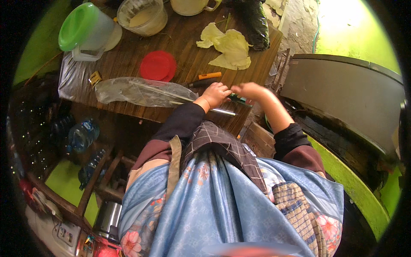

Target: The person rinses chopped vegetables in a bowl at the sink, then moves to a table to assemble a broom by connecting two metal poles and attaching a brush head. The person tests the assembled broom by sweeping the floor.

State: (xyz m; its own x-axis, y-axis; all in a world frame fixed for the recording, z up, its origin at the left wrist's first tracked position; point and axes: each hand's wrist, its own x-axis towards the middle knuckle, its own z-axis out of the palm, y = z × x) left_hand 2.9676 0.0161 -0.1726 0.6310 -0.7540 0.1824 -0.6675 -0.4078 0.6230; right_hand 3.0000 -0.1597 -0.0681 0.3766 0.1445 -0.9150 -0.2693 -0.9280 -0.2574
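Grips, head view: left grip (217, 95) curled, right grip (248, 91) bent inward, close together above the table (182, 45); cannot tell if either has hold of anything.
Partly hidden dark-green item (240, 99) sits just below the hands, at the near right part of the table; contact unclear. Clear plastic bag (124, 92) lies left of the left grip, silver rod (224, 112) on the near side. Orange handle (209, 76) just beyond the left grip, red disc (155, 64) farther left, pale green leaves (233, 47) farther back.
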